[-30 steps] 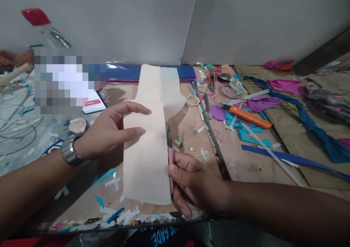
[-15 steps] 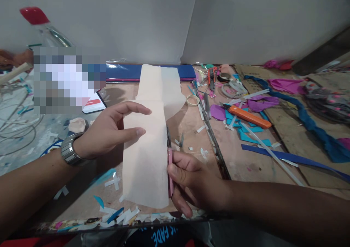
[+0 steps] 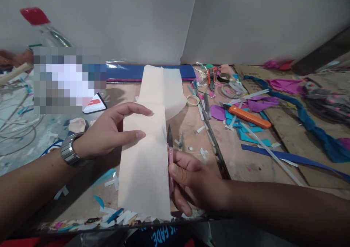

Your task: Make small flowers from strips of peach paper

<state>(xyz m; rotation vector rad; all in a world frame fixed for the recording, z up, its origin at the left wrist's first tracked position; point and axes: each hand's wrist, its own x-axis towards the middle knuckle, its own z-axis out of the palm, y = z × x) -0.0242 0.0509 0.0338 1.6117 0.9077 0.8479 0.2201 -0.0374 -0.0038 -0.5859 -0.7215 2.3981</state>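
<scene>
A long pale cream sheet of paper [image 3: 144, 166] with a crease across it spans the middle of the board, its far part spreading to a rounded lobe on the right. My left hand [image 3: 117, 128], with a metal watch at the wrist, holds its left side. Thumb and index finger lie apart on top; the other fingers are hidden, seemingly beneath the paper. Along the right edge, my right hand [image 3: 188, 176] grips scissors [image 3: 171, 150] with pink handles. Their blades point away from me beside the paper and look nearly closed; the finger loops are partly covered.
An orange utility knife [image 3: 248, 117] lies at right among coloured scraps and strips. A tape roll [image 3: 193, 100] sits beyond the scissors. Behind the paper is a dark blue folded stack [image 3: 123, 72]. A partly blurred phone [image 3: 95, 104] stands left. Paper bits line the front edge.
The paper's near end has come closer to me and its far end has shifted slightly right. The scissors' blades now show beside the paper's edge. Both hands stay almost in place.
</scene>
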